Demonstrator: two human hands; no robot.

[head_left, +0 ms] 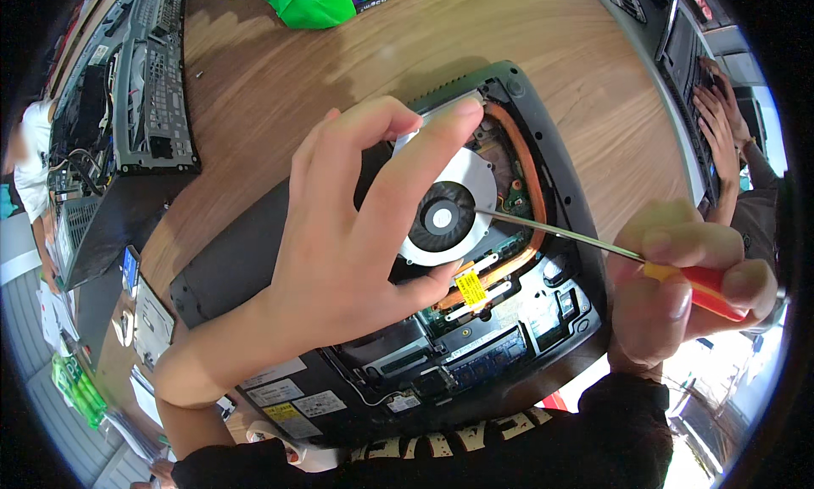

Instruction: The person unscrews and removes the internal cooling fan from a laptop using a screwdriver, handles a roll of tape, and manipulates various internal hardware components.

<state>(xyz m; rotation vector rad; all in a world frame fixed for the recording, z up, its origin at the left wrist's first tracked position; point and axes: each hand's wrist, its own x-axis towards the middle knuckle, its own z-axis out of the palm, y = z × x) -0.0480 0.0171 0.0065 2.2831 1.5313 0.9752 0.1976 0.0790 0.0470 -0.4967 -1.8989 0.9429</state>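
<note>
An opened black laptop (220,269) lies bottom-up on the wooden table, its inner boards exposed. My left hand (348,235) arches over it, fingertips and thumb pinching the round silver cooling fan (449,213) at its edges. A copper heat pipe (530,175) curves around the fan. My right hand (678,281) grips a screwdriver (704,290) with a red and yellow handle. Its thin metal shaft reaches left, and the tip rests at the fan's right side, near the hub.
A green plastic bag (314,2) lies at the table's far edge. A dismantled grey computer chassis (153,82) stands at the left. Another person's hands (721,125) work on a keyboard at the far right. Papers and small items (148,319) sit at the near left.
</note>
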